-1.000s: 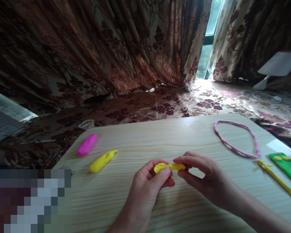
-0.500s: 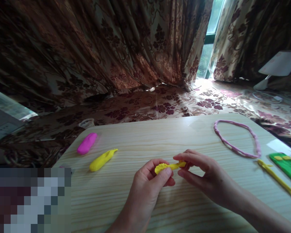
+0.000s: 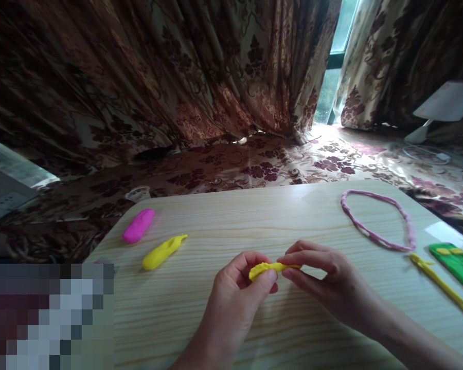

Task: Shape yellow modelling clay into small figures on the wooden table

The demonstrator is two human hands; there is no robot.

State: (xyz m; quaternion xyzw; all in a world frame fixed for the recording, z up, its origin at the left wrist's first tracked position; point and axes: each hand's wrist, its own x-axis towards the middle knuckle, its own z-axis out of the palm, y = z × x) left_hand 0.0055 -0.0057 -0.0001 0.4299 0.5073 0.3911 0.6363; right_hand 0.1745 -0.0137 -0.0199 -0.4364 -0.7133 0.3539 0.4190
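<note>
Yellow clay strip point(image 3: 274, 266), likely soft, light, is inviting gentle end holds; left hand point(image 3: 241, 288) and right hand point(image 3: 326, 272) are pinching there.

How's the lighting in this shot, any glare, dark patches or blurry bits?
All in the head view: daylight from the window washes out nearby floral cloth; the curtain falls into deep shadow at upper left; the lower-left corner is pixelated; the yellow piece between left hand and right hand looks fairly clear.
</note>
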